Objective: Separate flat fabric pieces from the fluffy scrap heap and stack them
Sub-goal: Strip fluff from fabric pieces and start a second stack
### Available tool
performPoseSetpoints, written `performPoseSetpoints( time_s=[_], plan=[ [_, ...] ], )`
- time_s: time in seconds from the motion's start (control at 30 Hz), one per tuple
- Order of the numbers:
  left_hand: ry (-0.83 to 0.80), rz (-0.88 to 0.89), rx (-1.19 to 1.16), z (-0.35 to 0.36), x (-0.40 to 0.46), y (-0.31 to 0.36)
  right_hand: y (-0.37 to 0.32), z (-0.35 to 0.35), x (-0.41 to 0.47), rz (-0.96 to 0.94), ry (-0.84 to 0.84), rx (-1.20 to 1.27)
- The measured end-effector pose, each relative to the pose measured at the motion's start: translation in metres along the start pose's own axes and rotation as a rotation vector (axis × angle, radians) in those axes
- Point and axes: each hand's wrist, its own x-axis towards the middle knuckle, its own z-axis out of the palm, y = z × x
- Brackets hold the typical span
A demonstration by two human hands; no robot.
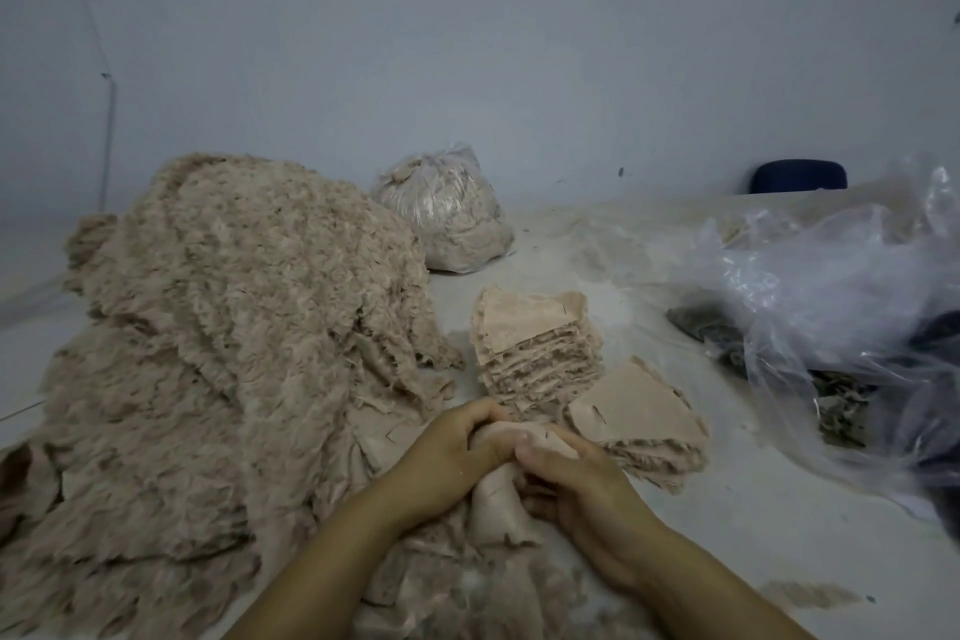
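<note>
A big heap of fluffy beige scraps [228, 327] fills the left half of the view and spreads toward me. Both hands meet in front of it on one beige fabric piece [498, 499]. My left hand [457, 447] grips its upper left part with curled fingers. My right hand [576, 478] pinches its upper right part, thumb on top. The piece hangs crumpled below the hands. Just beyond them stands a tall stack of flat pieces [535, 343], and a lower stack [644, 426] lies to its right, touching it.
A tied clear bag of beige scraps [447, 213] sits at the back. Loose clear plastic sheeting [831, 286] with dark scraps [711, 322] covers the right side. A dark blue chair back [800, 176] shows behind it. Pale table surface [753, 535] lies near right.
</note>
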Motion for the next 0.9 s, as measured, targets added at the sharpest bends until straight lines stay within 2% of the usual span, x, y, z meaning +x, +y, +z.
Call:
performPoseSetpoints(
  time_s=[0.1,0.23,0.37,0.5,0.6,0.67,0.8,0.9],
  plan=[
    [0.01,-0.03,-0.172,0.001,0.001,0.001,0.003,0.0,0.003,-0.069,0.04,0.031],
    [0.047,-0.135,-0.435,-0.003,0.002,0.0,0.008,0.001,0.006,-0.155,0.085,-0.066],
    [0.081,-0.113,-0.4,0.005,0.003,-0.009,0.008,-0.001,0.013,-0.182,0.083,-0.097],
    [0.162,-0.11,-0.414,0.006,0.004,-0.007,0.006,0.002,0.018,-0.27,0.28,-0.154],
    [0.162,-0.08,-0.256,0.007,0.004,-0.01,0.006,0.001,0.017,-0.284,0.366,-0.186],
    [0.231,-0.083,-0.153,0.007,0.006,-0.014,0.007,0.001,0.016,-0.31,0.401,-0.228],
    [0.219,0.021,-0.014,0.011,0.008,-0.017,0.006,0.002,0.009,-0.241,0.215,-0.3],
    [0.262,0.066,-0.031,0.015,0.006,-0.014,0.002,0.0,0.004,-0.137,0.114,-0.328]
  ],
)
